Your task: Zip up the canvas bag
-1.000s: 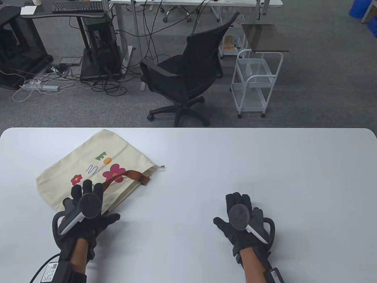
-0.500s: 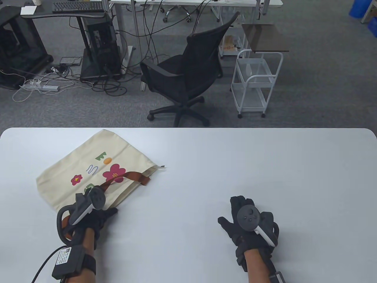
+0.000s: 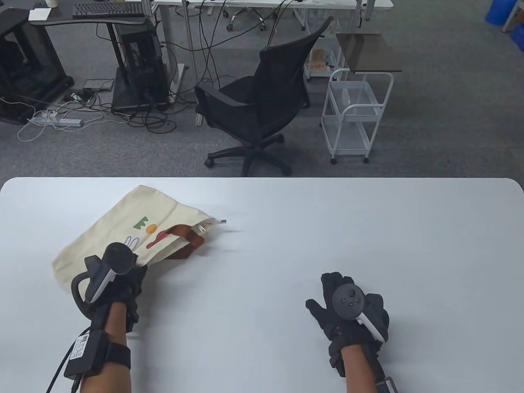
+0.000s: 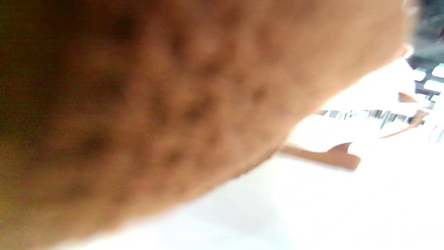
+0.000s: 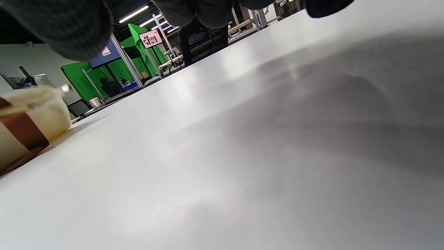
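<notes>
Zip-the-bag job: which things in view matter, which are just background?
Job:
- canvas bag, near edge lifted
- zipper pull at its right corner
- brown strap
- left hand, at the bag's near edge
- right hand, resting on the table

Background:
- office chair
- white cart
- keyboard

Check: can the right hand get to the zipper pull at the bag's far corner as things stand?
Probably yes. The right hand lies flat on the bare table, and nothing stands between it and the zipper pull sticking out of the bag. The left hand grips the bag's near edge, out of that path.
</notes>
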`<state>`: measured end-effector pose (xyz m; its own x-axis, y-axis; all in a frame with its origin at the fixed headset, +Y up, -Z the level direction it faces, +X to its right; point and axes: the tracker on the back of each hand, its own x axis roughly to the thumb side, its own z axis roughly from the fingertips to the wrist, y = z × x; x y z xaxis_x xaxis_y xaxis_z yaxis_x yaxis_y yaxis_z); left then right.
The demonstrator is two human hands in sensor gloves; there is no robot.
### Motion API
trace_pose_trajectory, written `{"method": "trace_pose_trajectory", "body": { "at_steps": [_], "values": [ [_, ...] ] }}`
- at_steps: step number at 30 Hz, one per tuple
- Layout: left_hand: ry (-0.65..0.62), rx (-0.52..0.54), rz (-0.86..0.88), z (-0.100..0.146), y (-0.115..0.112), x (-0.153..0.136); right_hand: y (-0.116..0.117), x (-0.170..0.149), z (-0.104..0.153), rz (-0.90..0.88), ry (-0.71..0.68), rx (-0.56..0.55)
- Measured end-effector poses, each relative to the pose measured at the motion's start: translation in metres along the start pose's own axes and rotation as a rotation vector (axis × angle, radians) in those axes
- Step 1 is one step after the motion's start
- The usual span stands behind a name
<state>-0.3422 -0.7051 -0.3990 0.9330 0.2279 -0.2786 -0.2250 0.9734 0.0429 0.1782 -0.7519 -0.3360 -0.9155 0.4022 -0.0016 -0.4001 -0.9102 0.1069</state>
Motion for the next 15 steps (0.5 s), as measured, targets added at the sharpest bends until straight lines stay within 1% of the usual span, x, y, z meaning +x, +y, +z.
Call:
{"method": "trace_pose_trajectory", "body": {
  "at_steps": [3, 6, 8, 12, 15],
  "values": [
    [-0.036, 0.048, 0.037, 0.013, 0.024, 0.018, 0.000, 0.000, 0.000, -0.003, 0.003, 0.005],
    [-0.093, 0.064, 0.092, 0.030, 0.039, 0.042, -0.002, 0.000, 0.002, -0.007, -0.002, -0.003],
    [-0.120, 0.085, 0.084, 0.042, 0.042, 0.059, -0.003, 0.000, 0.003, -0.006, -0.005, -0.011],
    [-0.170, 0.036, 0.082, 0.063, 0.036, 0.092, -0.004, 0.000, 0.003, -0.005, -0.009, -0.016],
    [-0.233, -0.026, 0.059, 0.081, 0.020, 0.119, -0.005, -0.001, 0.003, -0.011, -0.009, -0.020]
  ]
}}
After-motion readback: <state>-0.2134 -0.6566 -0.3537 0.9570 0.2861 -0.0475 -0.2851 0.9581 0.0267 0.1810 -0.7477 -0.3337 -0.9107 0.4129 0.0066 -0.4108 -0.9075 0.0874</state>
